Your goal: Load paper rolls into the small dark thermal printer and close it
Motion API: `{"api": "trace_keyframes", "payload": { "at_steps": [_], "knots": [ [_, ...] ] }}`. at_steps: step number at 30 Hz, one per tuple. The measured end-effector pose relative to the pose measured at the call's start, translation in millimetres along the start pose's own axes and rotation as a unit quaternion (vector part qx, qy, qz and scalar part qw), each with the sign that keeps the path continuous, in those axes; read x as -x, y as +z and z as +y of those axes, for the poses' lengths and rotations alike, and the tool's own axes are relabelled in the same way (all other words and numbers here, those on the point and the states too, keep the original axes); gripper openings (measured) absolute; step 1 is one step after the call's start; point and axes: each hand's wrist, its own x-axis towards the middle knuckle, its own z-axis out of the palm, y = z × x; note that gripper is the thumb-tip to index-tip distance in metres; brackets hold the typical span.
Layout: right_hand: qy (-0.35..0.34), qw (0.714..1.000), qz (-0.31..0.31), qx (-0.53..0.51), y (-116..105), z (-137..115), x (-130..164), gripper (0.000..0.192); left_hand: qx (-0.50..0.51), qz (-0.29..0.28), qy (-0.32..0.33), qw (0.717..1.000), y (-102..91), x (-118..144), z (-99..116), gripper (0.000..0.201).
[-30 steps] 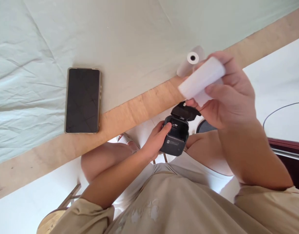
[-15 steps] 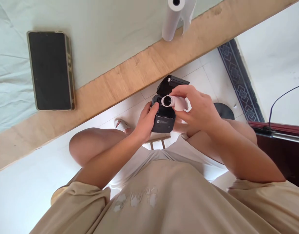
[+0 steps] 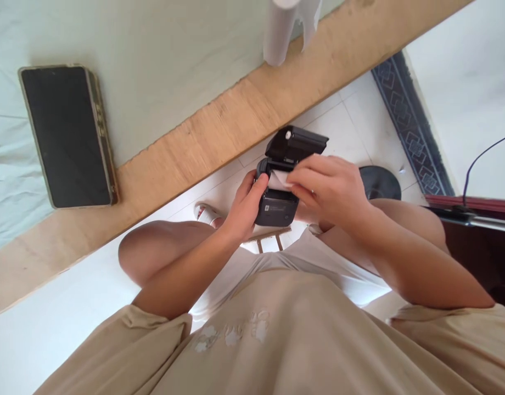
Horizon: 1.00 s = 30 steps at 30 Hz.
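My left hand (image 3: 249,206) is closed around the left side of a small black portable printer (image 3: 277,211), its thumb at the edge of the paper bay. The printer's lid (image 3: 297,144) stands open on the far side. Inside the bay lies a white paper roll (image 3: 278,180), partly covered by fingers. My right hand (image 3: 329,184) has its fingers pinched at the right end of the roll, by the loose paper. The printer is held above my lap, just off the table edge.
A phone in a clear case (image 3: 63,137) lies on the cloth-covered table at left. Another white paper roll (image 3: 279,33) stands near the wooden table edge (image 3: 219,123). On the floor is a black round object (image 3: 380,184). A thin cable (image 3: 472,170) hangs at right.
The paper roll has gone down from above the printer into its open bay, turned lengthwise. My right hand has followed it, and the view has shifted slightly.
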Motion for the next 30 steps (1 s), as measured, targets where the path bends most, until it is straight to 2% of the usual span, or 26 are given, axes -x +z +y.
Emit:
{"api": "trace_keyframes", "payload": {
  "at_steps": [3,5,7,9,11,13,14,17,20,23,25,27,28,30],
  "knots": [
    [-0.08,0.996,0.019,-0.025,-4,-8,-1,0.022,0.023,-0.031,-0.02,0.999,-1.9,-2,3,0.052],
    [-0.122,0.988,-0.02,-0.093,-11,-11,-1,0.022,0.006,-0.055,-0.023,0.998,-3.3,-1,5,0.055],
    [-0.113,0.978,-0.043,-0.169,-22,-11,-1,0.022,-0.007,-0.07,-0.034,0.997,-4.2,0,7,0.06],
    [-0.038,0.977,0.006,-0.208,-34,-6,0,0.02,-0.002,-0.085,-0.058,0.995,-4.4,1,7,0.067],
    [0.07,0.977,0.09,-0.178,-43,3,0,0.023,-0.002,-0.099,-0.076,0.992,-3.9,2,6,0.072],
    [0.146,0.97,0.132,-0.144,-43,14,1,0.016,-0.011,-0.109,-0.084,0.99,-2.6,2,4,0.077],
    [0.166,0.967,0.124,-0.148,-40,19,1,0.016,-0.015,-0.113,-0.086,0.99,-1.7,2,3,0.08],
    [0.175,0.952,0.08,-0.239,-27,30,6,0.045,-0.012,-0.119,-0.092,0.989,1.2,2,0,0.089],
    [0.163,0.942,0.052,-0.287,-19,31,14,0.046,-0.007,-0.112,-0.087,0.99,2.9,2,0,0.093],
    [0.195,0.94,-0.007,-0.278,-16,25,21,0.054,0.007,-0.112,-0.062,0.992,3.9,3,2,0.092],
    [0.24,0.917,-0.065,-0.311,-13,20,22,0.065,0.048,-0.113,-0.042,0.992,4.7,3,2,0.087],
    [0.279,0.878,-0.112,-0.372,-10,17,21,0.07,0.083,-0.103,-0.026,0.991,5.4,3,-1,0.08],
    [0.291,0.863,-0.124,-0.394,-7,16,20,0.07,0.088,-0.097,-0.018,0.991,5.3,3,-3,0.077],
    [0.3,0.852,-0.131,-0.408,-4,14,18,0.068,0.078,-0.09,0.0,0.993,4.2,1,-8,0.077]
  ]
}}
